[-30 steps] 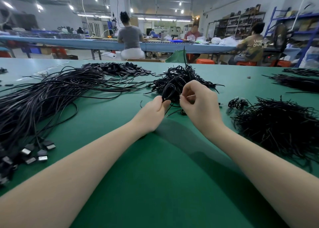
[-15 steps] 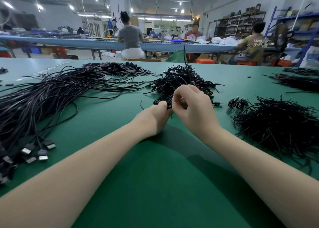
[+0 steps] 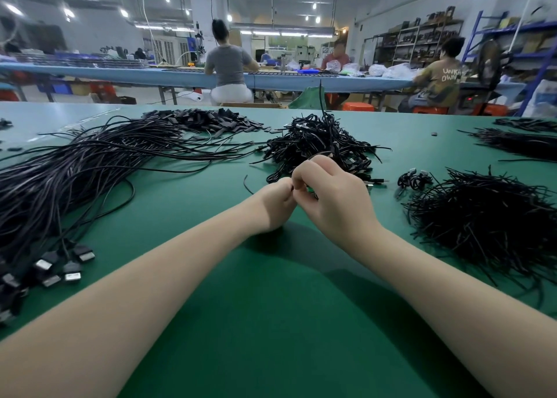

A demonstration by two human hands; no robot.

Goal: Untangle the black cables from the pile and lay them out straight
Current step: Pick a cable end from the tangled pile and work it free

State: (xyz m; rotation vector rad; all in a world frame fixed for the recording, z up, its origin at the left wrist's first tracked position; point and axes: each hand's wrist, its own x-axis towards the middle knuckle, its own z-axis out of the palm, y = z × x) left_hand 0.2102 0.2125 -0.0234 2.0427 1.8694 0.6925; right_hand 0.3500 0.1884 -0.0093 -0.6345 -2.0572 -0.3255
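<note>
While both hands work at the near edge of the tangle, the scene reads so:
Table (image 3: 271,322): green mat carrying every heap.
Straightened cables (image 3: 69,180): long bundle on the left, plugs toward the near edge.
Offcut heap (image 3: 488,216): right side.
Tangled pile (image 3: 319,144): centre, beyond the hands.
Right hand (image 3: 334,198): fingers curled, pinching a black cable (image 3: 278,175) from the pile.
Left hand (image 3: 275,203): fingers curled, touching the right; its grip is hidden.

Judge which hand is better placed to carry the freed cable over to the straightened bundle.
Left, probably. The left hand is on the side of the straightened bundle; the right hand would have to cross over. Both pinch at the tangled pile.
</note>
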